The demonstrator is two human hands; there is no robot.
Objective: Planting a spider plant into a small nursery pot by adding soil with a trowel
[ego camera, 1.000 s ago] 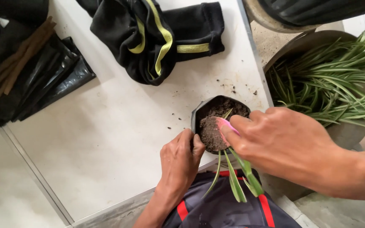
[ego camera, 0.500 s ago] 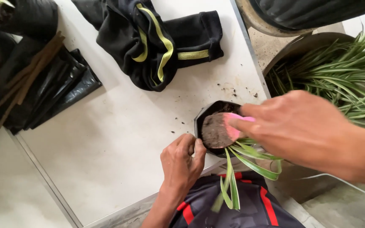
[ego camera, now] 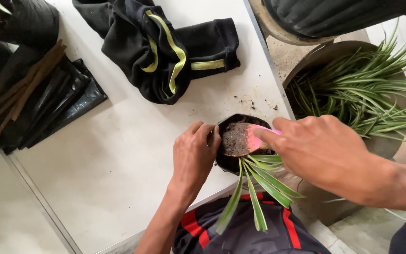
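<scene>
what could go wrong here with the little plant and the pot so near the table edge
The black pot sits right at the table edge, steadied only by the left hand, so it might tip off. Soil from the pink scoop in the right hand may spill. The leaves hang outward and could bend.

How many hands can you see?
2: the left hand grips the small black pot on the white table; the right hand holds a pink scoop over it.
</scene>
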